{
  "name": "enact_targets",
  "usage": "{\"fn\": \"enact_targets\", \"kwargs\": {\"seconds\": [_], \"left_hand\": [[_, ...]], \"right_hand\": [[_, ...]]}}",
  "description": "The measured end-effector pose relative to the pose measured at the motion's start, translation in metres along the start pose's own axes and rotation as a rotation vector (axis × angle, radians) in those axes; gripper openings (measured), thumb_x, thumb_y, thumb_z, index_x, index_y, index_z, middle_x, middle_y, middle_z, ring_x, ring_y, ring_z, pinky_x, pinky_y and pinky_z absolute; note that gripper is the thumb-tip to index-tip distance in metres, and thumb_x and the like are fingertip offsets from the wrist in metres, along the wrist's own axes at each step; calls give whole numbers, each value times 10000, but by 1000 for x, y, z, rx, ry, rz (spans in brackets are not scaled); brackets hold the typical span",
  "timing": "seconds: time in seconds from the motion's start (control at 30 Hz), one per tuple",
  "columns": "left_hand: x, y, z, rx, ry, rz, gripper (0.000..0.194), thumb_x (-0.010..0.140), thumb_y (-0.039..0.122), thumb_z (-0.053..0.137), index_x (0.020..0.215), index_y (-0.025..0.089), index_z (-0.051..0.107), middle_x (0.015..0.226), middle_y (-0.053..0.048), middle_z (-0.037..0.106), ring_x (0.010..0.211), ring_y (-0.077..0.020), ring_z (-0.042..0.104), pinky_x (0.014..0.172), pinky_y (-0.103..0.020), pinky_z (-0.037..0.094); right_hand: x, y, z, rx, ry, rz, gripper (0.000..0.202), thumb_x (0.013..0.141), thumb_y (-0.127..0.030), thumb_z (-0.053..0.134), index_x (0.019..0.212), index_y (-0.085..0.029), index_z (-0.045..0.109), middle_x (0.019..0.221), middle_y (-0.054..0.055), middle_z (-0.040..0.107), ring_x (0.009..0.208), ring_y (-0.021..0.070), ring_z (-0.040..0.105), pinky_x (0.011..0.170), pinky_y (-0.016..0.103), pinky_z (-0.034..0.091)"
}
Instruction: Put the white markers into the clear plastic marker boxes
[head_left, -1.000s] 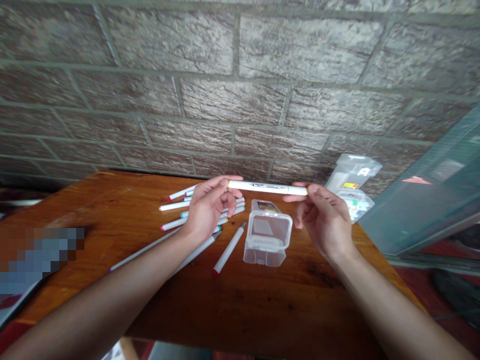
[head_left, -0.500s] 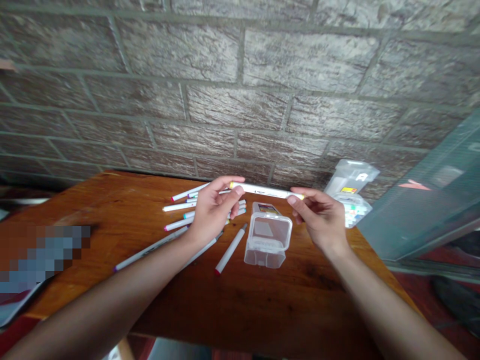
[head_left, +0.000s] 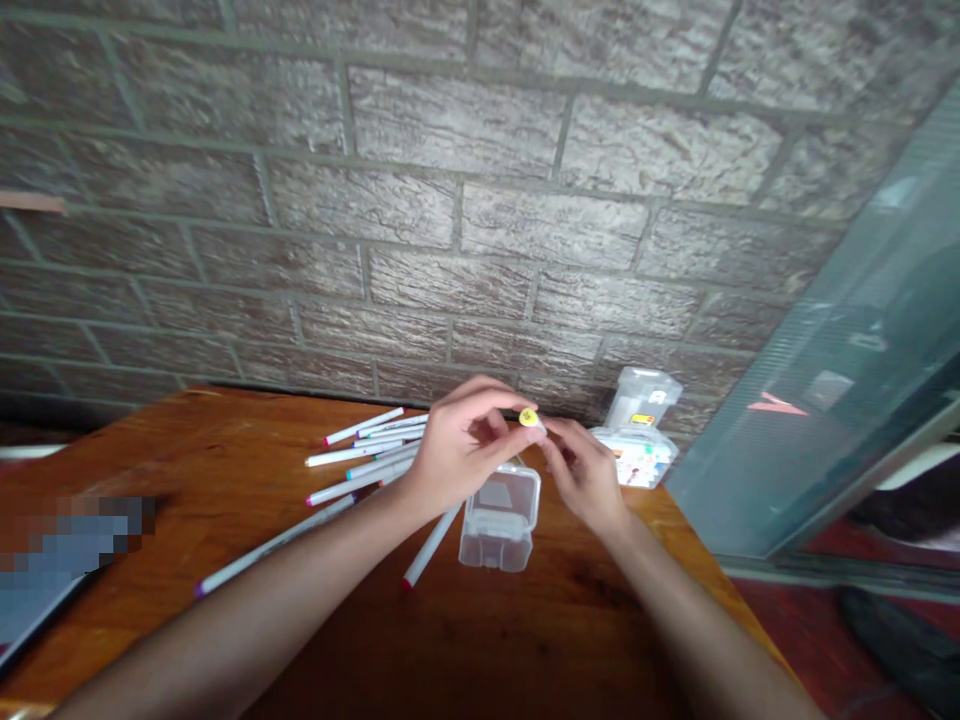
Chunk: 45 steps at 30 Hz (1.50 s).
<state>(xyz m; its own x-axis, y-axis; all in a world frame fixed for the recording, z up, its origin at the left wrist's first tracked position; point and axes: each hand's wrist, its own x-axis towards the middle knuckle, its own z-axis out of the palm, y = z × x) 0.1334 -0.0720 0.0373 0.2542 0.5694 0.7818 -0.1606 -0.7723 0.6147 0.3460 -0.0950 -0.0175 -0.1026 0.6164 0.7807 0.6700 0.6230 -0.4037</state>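
Head view: left hand [head_left: 455, 455] and right hand [head_left: 589, 480] clamp a yellow-ended white marker [head_left: 529, 417] above brown wooden table [head_left: 540, 640], grey brick wall [head_left: 457, 215] far.

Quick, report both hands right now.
Left hand: closed, holding the yellow marker.
Right hand: fingers curled at the yellow marker; whether they grip it cannot be told.

We log held marker [head_left: 529, 417]: yellow end. Loose markers [head_left: 345, 456]: white, ends pink, purple, red. Table [head_left: 525, 650]: orange-brown, wood-grained. Wall [head_left: 465, 225]: grey-brown brick pattern, greenish-grey joints. We mark nearer case [head_left: 495, 550] colourless, floor [head_left: 817, 620] dark red.
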Motion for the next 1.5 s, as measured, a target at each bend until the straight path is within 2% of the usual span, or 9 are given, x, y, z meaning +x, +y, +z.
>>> {"fn": "enact_targets", "kwargs": {"seconds": [0.2,0.4,0.53,0.63,0.83,0.93,1.2,1.4,1.5], "left_hand": [[7,0,11,-40,23,-18,200,833,292,887,961,176,787,999,-54,719,640,-78,634,586,-194,512],[6,-8,5,-151,61,-187,296,745,305,950,892,161,737,738,-3,710,580,-98,624,535,-186,473],[5,-8,3,-168,21,-222,339,720,287,969,929,162,734,689,0,728,571,-109,639,530,-184,478],[3,-4,1,-124,-25,-169,300,747,268,952,944,154,757,701,-11,743,578,-108,644,534,-185,481],[-5,0,-5,32,-135,154,261,790,147,911,1034,162,820,1000,-68,791,690,-92,669,606,-186,530],[-7,0,-5,23,-156,233,274,807,117,890,1067,162,818,1019,-73,789,696,-89,670,606,-182,541],[-7,7,-4,75,-148,355,240,850,119,856,1083,151,811,1016,-95,792,759,-115,705,655,-212,583],[-8,10,-2,68,-150,344,206,853,135,858,1053,147,809,991,-90,793,701,-99,674,616,-205,561],[-9,11,-2,57,-146,325,208,840,130,869,1038,126,803,991,-97,795,656,-81,642,597,-198,545]], "right_hand": [[-5,2,3,-31,-2,-37,240,1068,-246,556,1270,-237,686,1160,120,769,1059,271,733,932,417,594],[-9,2,9,-76,-26,-137,198,1047,-229,628,1241,-225,668,954,63,729,794,208,697,737,336,593],[-9,6,11,-86,-15,-162,243,1059,-180,594,1290,-235,642,1106,92,765,983,233,742,862,360,614],[-10,7,12,-91,-23,-175,262,1065,-164,568,1305,-245,633,1165,98,770,1066,243,750,927,380,619],[-10,6,11,-114,-24,-236,261,1080,-197,531,1326,-233,609,1189,119,778,1072,251,773,905,377,644],[-10,5,9,-119,-30,-249,270,1082,-201,524,1338,-227,606,1207,126,773,1090,248,766,925,373,639],[-11,4,9,-122,4,-286,232,1074,-222,542,1294,-212,617,1166,137,758,1077,252,748,920,382,632],[-10,2,9,-151,40,-320,208,1064,-231,561,1261,-223,627,1090,121,769,923,240,763,780,362,645],[-10,0,9,-150,39,-323,191,1062,-222,564,1242,-220,629,1083,122,773,921,236,763,780,357,643]]}}
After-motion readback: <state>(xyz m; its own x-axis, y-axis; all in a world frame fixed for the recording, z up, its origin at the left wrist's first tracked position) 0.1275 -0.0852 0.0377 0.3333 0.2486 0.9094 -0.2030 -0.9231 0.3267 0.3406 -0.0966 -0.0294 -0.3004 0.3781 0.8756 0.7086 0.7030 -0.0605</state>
